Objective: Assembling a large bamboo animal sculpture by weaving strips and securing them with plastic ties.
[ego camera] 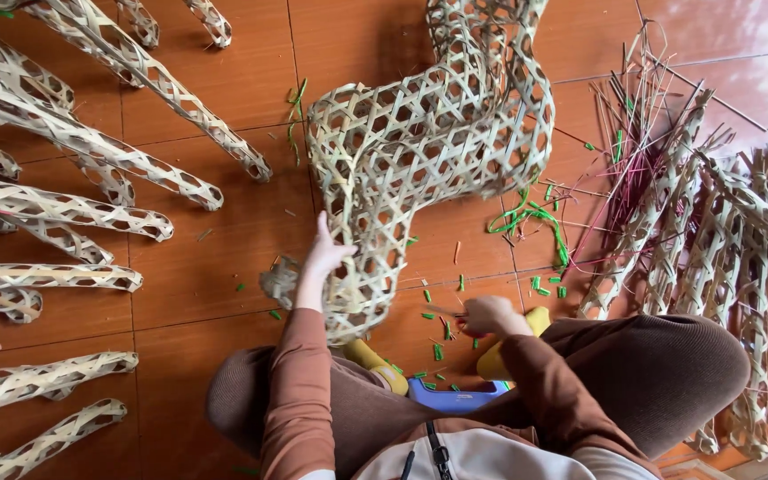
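A large open-weave bamboo lattice (437, 133) curls up from the orange tiled floor (215, 258) in front of me. My left hand (324, 253) grips its lower left edge, fingers pressed against the woven strips. My right hand (488, 314) rests lower right, near my knee, closed on a thin blade-like tool whose tip points left; I cannot tell exactly what it is. I sit with knees bent in brown clothing, on a low blue stool (455, 396).
Several long woven bamboo tubes (91, 142) lie fanned out on the left. More woven pieces (740, 267) and loose red, green and tan strips (633, 151) pile at the right. Green offcuts (526, 218) litter the tiles.
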